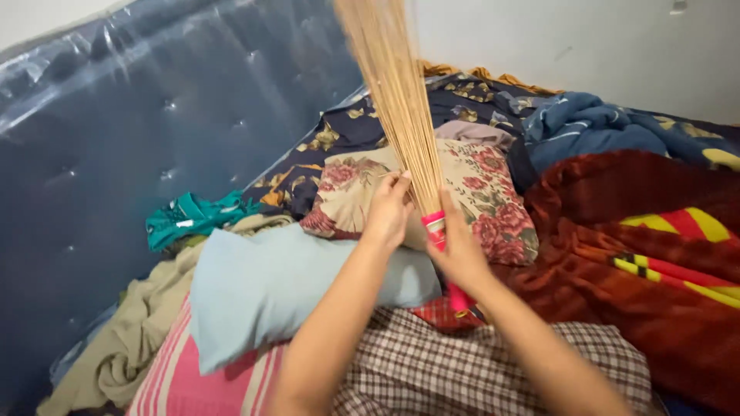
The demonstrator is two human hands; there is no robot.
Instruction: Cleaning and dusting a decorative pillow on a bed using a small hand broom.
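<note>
Upright between both hands, the broom (393, 92) is gripped: right hand (461, 250) grasping its pink handle (436, 229), left hand (388, 212) clasping the bristles, above the bed's (655, 308) headboard edge.

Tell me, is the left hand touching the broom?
Touching. The head view shows the left hand with its fingers pressed against the bristles of the broom, beside the right hand.

The broom (393, 92) is a bundle of dry, straw-coloured sticks, rough and matt, bound by a glossy pink plastic handle (439, 231). The headboard (154, 131) is tufted navy padding under shiny clear plastic film. The pillows (308, 285) and blankets (640, 254) are soft matt cloth.
</note>
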